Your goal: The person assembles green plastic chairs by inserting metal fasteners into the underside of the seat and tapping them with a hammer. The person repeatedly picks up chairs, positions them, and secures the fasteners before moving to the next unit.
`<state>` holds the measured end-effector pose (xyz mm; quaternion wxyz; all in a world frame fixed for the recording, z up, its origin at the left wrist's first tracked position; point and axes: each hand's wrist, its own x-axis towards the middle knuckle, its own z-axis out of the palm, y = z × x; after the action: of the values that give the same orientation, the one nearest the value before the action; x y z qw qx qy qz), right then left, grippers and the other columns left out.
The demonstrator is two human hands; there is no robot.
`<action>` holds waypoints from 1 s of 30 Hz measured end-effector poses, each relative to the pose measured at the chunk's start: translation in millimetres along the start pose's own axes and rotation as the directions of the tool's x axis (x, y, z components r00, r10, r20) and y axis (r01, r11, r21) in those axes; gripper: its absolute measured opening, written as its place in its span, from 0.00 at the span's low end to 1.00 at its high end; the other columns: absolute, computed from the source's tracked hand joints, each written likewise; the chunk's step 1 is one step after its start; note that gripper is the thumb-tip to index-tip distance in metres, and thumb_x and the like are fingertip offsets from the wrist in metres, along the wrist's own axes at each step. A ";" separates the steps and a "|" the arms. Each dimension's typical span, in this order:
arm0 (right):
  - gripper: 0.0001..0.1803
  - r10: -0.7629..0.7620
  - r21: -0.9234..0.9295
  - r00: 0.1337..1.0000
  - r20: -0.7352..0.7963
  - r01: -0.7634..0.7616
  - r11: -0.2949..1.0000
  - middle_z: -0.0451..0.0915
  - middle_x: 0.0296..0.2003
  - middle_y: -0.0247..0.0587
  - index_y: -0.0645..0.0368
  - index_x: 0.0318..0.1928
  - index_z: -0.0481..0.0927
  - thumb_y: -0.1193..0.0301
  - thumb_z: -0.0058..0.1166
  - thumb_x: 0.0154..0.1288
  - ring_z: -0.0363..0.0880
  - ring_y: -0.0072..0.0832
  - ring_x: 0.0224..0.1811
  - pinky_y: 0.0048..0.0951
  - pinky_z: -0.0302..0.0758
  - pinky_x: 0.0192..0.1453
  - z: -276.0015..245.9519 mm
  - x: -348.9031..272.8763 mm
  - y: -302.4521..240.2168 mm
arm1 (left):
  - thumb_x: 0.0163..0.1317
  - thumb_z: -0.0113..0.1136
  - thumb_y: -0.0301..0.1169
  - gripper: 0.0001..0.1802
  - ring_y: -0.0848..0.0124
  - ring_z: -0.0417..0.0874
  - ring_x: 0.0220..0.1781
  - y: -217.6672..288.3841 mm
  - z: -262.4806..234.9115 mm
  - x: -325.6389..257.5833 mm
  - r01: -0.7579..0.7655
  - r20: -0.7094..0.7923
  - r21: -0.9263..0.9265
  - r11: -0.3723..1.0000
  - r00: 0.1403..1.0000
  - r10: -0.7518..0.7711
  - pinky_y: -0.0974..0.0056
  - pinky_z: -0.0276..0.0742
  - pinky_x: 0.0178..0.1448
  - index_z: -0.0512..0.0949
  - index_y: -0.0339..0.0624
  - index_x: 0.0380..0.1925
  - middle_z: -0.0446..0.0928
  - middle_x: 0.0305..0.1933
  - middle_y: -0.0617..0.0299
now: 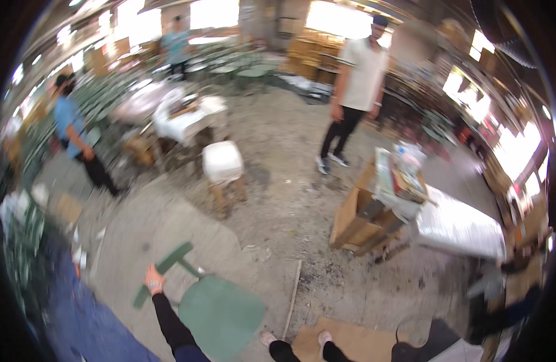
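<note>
My left hand [154, 280] is closed around the top backrest rail of a green chair [220, 314]. The rail slants up to the right past my fingers, and the broad rounded seat lies to the right of my forearm, nearer me. Most of the chair's legs are hidden under the seat. My dark-sleeved left arm reaches in from the lower edge. I do not see my right hand.
Flat cardboard [356, 341] lies by my feet. A wooden cabinet [356, 220] and a plastic-wrapped bundle [462, 226] stand right. A white-covered stool [222, 161] is ahead. One person [362, 72] stands beyond the cabinet, two others stand left near rows of green chairs.
</note>
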<state>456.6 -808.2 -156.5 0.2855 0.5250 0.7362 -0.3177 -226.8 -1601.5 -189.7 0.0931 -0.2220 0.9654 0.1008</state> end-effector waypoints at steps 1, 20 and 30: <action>0.17 0.014 0.027 1.000 -0.010 -0.014 1.000 0.80 0.38 0.46 0.56 0.41 0.82 0.60 0.57 0.52 0.80 0.40 0.39 0.34 0.77 0.43 -1.7 -1.7 -16.6 | 0.41 0.69 0.37 0.42 0.62 0.68 0.66 8.3 -1.5 -4.4 0.022 -0.014 -0.020 1.000 1.000 -0.022 0.36 0.58 0.66 0.64 0.55 0.61 0.68 0.64 0.62; 0.12 -0.488 0.050 0.872 0.048 0.486 0.873 0.81 0.22 0.43 0.64 0.34 0.81 0.67 0.54 0.55 0.80 0.29 0.23 0.32 0.75 0.27 -33.1 113.7 -82.1 | 0.41 0.67 0.30 0.19 0.55 0.71 0.53 58.9 -37.6 -328.0 -0.197 -0.362 -0.026 0.980 0.916 0.174 0.53 0.72 0.54 0.78 0.46 0.37 0.72 0.45 0.54; 0.16 -0.749 0.054 0.533 0.394 0.800 0.598 0.84 0.35 0.43 0.63 0.43 0.79 0.64 0.53 0.61 0.82 0.30 0.31 0.31 0.77 0.35 25.5 133.8 -211.5 | 0.43 0.67 0.38 0.23 0.58 0.80 0.39 67.0 10.1 -565.9 -0.285 -0.161 0.054 0.957 0.943 0.290 0.54 0.74 0.41 0.74 0.49 0.42 0.77 0.35 0.58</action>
<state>218.8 -800.8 -238.0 0.2847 0.0520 0.8418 -0.4556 244.9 -1308.2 -62.1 -0.0007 -0.0850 0.9932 0.0801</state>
